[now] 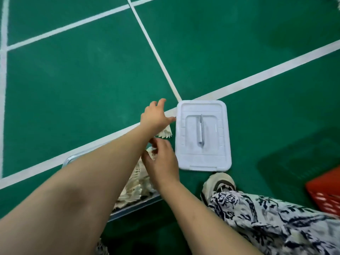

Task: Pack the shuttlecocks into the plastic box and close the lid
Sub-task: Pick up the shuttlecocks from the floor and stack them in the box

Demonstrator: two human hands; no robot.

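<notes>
A clear plastic box (132, 208) lies on the green floor under my arms, with several white feather shuttlecocks (133, 188) piled inside. Its white lid (202, 155), with a grey handle, lies flat on the floor to the right of the box. My left hand (153, 116) reaches beyond the box with fingers spread, just over a loose shuttlecock (165, 133) lying beside the lid's left edge. My right hand (162, 162) hovers over the box's far end and pinches another shuttlecock (152, 154) between thumb and fingers. My forearms hide much of the box.
White court lines (257, 76) cross the green floor. My shoe (219, 183) and patterned trouser leg (276, 218) are just below the lid. A red plastic basket (325, 192) stands at the right edge.
</notes>
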